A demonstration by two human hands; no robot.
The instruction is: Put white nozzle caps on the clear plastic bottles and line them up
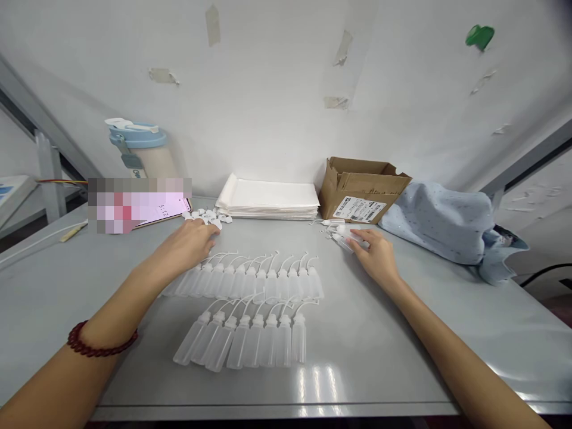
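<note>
My left hand (pixel 190 245) reaches to a heap of small white caps (pixel 208 214) at the back left, its fingers bent down over the near caps and its thumb apart. Whether a fingertip touches a cap is hidden. On the right, my right hand (pixel 376 255) has thumb and forefinger around a small translucent squeeze bottle (pixel 343 242), which lies with a few others in front of the box. Between my forearms lie two rows of similar bottles, the back row (pixel 241 281) and the front row (pixel 257 342), with thin curved strips at their necks.
A stack of white padded envelopes (pixel 272 199) lies against the wall beside an opened cardboard box (pixel 361 190). Light blue cloth (pixel 438 220) is bunched at the right. At the left stand a blue-lidded tumbler (pixel 143 146) and a phone (pixel 165 210), partly blurred out.
</note>
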